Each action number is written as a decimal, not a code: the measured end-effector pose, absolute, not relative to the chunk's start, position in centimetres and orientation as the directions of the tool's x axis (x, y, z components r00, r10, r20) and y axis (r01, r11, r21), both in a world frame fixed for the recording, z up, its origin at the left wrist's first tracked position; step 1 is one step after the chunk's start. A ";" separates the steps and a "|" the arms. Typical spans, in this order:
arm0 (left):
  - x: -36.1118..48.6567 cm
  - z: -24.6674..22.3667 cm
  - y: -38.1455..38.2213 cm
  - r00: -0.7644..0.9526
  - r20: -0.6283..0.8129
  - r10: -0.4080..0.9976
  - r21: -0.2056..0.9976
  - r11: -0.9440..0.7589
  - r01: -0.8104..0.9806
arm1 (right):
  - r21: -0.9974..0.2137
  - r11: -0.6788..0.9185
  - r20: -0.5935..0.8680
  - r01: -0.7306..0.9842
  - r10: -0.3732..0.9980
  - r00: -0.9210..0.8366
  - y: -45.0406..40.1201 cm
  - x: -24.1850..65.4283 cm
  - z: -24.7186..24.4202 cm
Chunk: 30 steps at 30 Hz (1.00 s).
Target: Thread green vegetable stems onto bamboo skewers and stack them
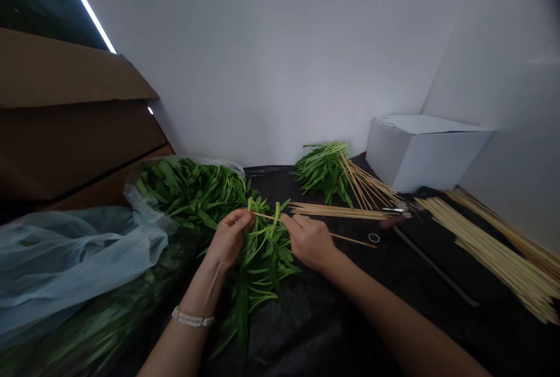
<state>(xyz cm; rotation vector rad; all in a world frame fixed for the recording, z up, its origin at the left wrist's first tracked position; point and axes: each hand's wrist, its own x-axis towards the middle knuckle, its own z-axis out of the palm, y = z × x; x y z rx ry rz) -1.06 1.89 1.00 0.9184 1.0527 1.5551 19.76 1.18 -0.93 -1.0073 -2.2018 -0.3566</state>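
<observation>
Between both hands, bamboo skewer piercing leafy greens, left hand fingers pinching greens, right hand fingers gripping skewer

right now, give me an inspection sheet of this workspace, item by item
surface: black sheet covers the table, bare in front
job's things: leafy greens bunch under both hands, thin bamboo skewer pushed through it
clutter: finished skewered greens, loose skewer pile, more greens in plastic bag, tape roll
grippers: left hand pinches the stems; right hand grips the skewer
cables: nothing seen
surroundings: white box, cardboard box, white wall
</observation>
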 end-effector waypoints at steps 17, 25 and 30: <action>-1.0 1.2 1.6 -0.168 0.019 0.986 0.958 -0.067 -0.279 | -0.002 0.668 0.706 0.744 0.528 -0.472 1.1 19.3 -1.8; 0.3 0.3 1.1 -0.072 0.057 0.996 0.988 -0.067 -0.140 | 0.018 0.684 0.681 0.729 0.526 -0.510 0.9 19.0 -1.8; 0.3 0.7 1.3 -0.128 0.176 0.976 0.984 -0.175 0.018 | -0.034 0.652 0.638 0.757 0.597 -0.485 1.0 19.2 -1.6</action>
